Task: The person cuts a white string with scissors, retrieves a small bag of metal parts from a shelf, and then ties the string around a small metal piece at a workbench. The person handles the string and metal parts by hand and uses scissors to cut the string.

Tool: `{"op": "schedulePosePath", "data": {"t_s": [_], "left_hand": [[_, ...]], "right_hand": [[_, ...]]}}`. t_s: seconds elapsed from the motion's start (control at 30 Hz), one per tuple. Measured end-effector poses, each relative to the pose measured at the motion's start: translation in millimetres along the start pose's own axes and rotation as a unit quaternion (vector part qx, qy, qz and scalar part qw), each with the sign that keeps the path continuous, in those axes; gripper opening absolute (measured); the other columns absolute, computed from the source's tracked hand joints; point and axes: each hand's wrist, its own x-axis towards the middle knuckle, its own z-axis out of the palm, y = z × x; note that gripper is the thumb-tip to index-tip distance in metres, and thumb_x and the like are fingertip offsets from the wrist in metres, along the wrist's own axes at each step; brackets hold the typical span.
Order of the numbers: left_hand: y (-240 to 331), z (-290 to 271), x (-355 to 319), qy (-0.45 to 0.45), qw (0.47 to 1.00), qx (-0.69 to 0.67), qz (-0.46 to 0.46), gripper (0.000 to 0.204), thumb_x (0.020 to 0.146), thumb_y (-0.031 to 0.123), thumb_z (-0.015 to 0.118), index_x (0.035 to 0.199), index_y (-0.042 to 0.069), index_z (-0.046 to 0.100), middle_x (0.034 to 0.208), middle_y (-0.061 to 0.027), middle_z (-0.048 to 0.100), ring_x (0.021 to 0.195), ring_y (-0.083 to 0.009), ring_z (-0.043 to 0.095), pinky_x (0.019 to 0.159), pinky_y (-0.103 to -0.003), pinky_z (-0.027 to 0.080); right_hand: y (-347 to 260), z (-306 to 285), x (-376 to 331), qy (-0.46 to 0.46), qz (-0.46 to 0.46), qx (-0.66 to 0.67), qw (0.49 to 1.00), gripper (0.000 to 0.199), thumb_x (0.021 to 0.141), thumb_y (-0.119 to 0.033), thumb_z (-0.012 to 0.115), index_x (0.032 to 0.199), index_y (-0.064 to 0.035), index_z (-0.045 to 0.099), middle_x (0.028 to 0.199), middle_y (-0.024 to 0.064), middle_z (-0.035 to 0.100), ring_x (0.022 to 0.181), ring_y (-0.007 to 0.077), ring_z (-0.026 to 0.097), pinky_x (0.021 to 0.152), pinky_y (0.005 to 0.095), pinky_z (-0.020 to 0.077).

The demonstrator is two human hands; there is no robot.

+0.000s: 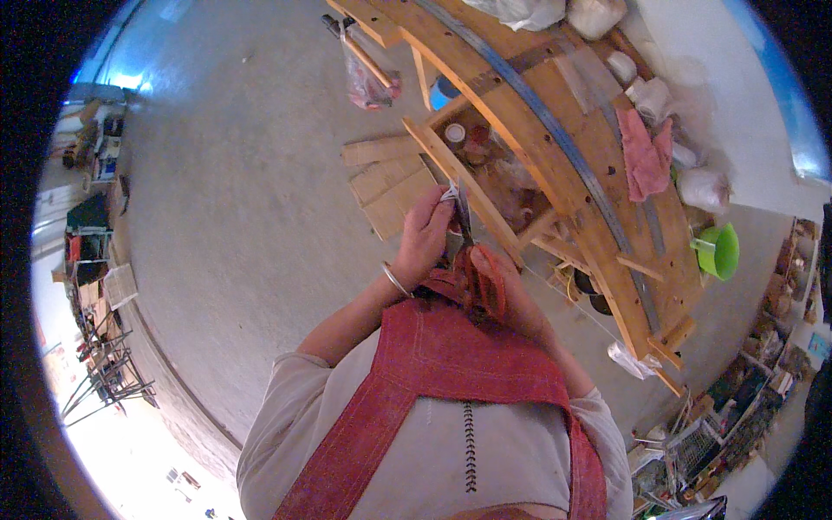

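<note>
In front of my chest my right hand [510, 290] is closed round the red-orange handles of a pair of scissors [464, 221], whose dark blades point away from me. Beside the blades, my left hand [425, 232] pinches a small white piece [450, 193], perhaps thread or thin plastic; its exact kind is too small to tell. The white piece lies close against the blade tips. A pale bangle circles my left wrist. Below both hands hangs the red apron [472, 347] that I wear.
A long wooden workbench [555, 130] with a blue metal strip curves along the right. Its open drawer [511, 186] holds jars and plastic bags. On the bench lie a pink cloth [646, 156] and white rolls; a green container [718, 251] is at its edge. Flattened cardboard [394, 186] lies on the floor.
</note>
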Motion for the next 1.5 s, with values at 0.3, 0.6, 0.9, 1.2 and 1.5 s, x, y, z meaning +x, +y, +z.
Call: {"op": "schedulePosePath", "data": {"t_s": [0.3, 0.6, 0.9, 1.2, 1.5], "left_hand": [[-10.4, -6.3, 7.1, -0.002, 0.958, 0.228, 0.172, 0.014, 0.097, 0.008, 0.049, 0.108, 0.001, 0.056, 0.087, -0.0266, 0.059, 0.08, -0.045, 0.059, 0.069, -0.049, 0.047], [-12.2, 3.7, 2.6, 0.042, 0.947, 0.274, 0.16, 0.008, 0.096, 0.011, 0.05, 0.098, 0.003, 0.049, 0.084, -0.0272, 0.058, 0.08, -0.0505, 0.057, 0.067, -0.056, 0.045], [-56.1, -0.8, 8.9, 0.067, 0.988, 0.1, 0.098, 0.016, 0.103, 0.019, 0.046, 0.101, 0.006, 0.055, 0.077, -0.0152, 0.06, 0.064, -0.0336, 0.058, 0.057, -0.044, 0.045], [50.4, -26.7, 41.7, 0.106, 0.972, -0.207, 0.025, 0.02, 0.105, 0.023, 0.049, 0.102, 0.008, 0.061, 0.074, 0.0036, 0.047, 0.061, -0.0073, 0.04, 0.053, -0.023, 0.033], [179.7, 32.9, 132.4, 0.014, 0.966, -0.187, 0.177, 0.022, 0.105, 0.025, 0.046, 0.093, 0.009, 0.055, 0.07, 0.0003, 0.046, 0.059, -0.0131, 0.044, 0.057, -0.031, 0.042]], "right_hand": [[22.6, -13.6, 5.8, -0.038, -0.082, -0.069, 0.994, 0.039, 0.106, -0.047, 0.044, 0.103, -0.0093, 0.054, 0.079, -0.0013, 0.051, 0.066, 0.0108, 0.049, 0.059, 0.0257, 0.0406], [-15.0, 13.0, -7.7, -0.056, 0.022, 0.237, 0.97, 0.038, 0.107, -0.045, 0.042, 0.097, -0.0098, 0.052, 0.072, -0.0001, 0.047, 0.062, 0.0124, 0.046, 0.056, 0.026, 0.0381], [-45.3, 4.2, -13.0, 0.053, -0.206, -0.013, 0.977, 0.049, 0.107, -0.051, 0.036, 0.082, -0.0102, 0.045, 0.064, -0.0024, 0.042, 0.053, 0.0079, 0.041, 0.049, 0.0223, 0.0338], [-5.6, -23.8, -27.1, 0.081, -0.155, 0.21, 0.962, 0.054, 0.105, -0.057, 0.037, 0.093, -0.0064, 0.052, 0.073, 0.0, 0.048, 0.059, 0.0108, 0.046, 0.054, 0.0262, 0.0392], [9.6, -40.0, -53.4, 0.165, -0.236, 0.167, 0.943, 0.048, 0.106, -0.05, 0.036, 0.083, -0.0098, 0.05, 0.066, 0.0006, 0.049, 0.054, 0.0121, 0.046, 0.049, 0.0275, 0.0366]]}}
